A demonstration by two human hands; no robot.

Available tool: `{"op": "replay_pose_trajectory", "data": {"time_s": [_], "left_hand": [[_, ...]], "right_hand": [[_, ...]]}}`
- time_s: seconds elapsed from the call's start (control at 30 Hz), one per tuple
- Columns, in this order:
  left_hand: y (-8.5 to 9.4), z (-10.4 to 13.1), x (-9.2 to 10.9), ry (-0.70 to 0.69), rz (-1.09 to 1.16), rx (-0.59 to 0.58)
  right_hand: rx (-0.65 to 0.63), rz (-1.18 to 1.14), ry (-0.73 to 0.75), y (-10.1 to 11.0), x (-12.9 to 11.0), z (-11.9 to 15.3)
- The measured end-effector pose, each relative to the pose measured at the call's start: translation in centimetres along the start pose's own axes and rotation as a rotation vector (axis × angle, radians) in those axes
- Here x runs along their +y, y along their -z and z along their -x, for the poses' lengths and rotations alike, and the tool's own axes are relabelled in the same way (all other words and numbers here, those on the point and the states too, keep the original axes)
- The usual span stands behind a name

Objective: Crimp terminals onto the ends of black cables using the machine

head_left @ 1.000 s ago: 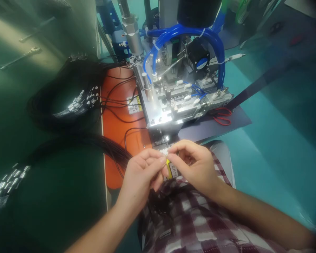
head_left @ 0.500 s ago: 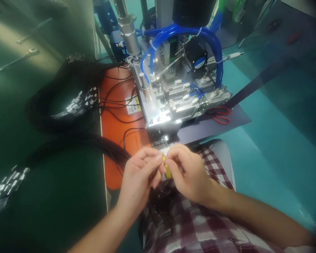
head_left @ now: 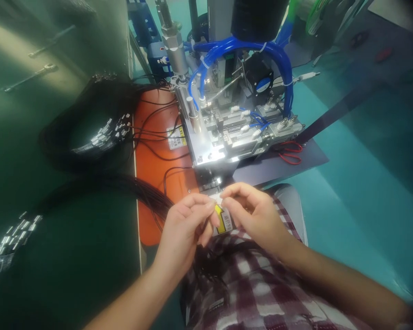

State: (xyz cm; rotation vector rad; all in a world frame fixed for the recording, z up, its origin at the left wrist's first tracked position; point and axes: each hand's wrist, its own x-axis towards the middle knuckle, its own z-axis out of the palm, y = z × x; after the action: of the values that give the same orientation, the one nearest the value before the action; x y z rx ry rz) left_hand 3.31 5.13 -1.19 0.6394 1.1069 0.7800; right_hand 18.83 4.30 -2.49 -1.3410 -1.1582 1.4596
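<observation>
My left hand (head_left: 189,222) is closed in a pinch, thumb against forefinger, and a tiny thin tip seems to show at its fingertips. Facing it, my right hand (head_left: 253,211) curls with thumb and forefinger close together; what lies between them is too small to name. A narrow gap parts the two sets of fingertips. Behind and below them is a plate with a yellow arrow label (head_left: 221,222) on the front of the machine. A bundle of black cables (head_left: 147,190) runs from the left to behind my left hand, and dark strands lie on my lap.
The metal machine (head_left: 209,153) with blue air hoses (head_left: 287,68) stands just beyond my hands on an orange board (head_left: 154,169). More black cables with shiny metal ends (head_left: 106,135) lie on the green table (head_left: 79,247) at left. A red cord (head_left: 291,156) lies at right.
My right hand has moved slightly right, away from the left fingertips, and its fingers have loosened, uncovering more of the arrow label. My left hand keeps its pinch. The view has shifted slightly.
</observation>
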Motion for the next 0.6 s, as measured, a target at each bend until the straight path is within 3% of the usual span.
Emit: {"op": "replay_pose_trajectory", "data": {"time_s": [0.17, 0.47, 0.6], "left_hand": [[-0.11, -0.12, -0.03, 0.004, -0.017, 0.003], [-0.11, -0.11, -0.36, -0.017, -0.034, 0.008], [-0.24, -0.1, -0.39, -0.026, -0.014, 0.015]], "right_hand": [[0.028, 0.085, 0.063, 0.0, 0.09, -0.24], [-0.022, -0.071, -0.083, -0.57, -0.13, -0.52], [-0.039, -0.118, -0.084, -0.73, -0.08, -0.36]]}}
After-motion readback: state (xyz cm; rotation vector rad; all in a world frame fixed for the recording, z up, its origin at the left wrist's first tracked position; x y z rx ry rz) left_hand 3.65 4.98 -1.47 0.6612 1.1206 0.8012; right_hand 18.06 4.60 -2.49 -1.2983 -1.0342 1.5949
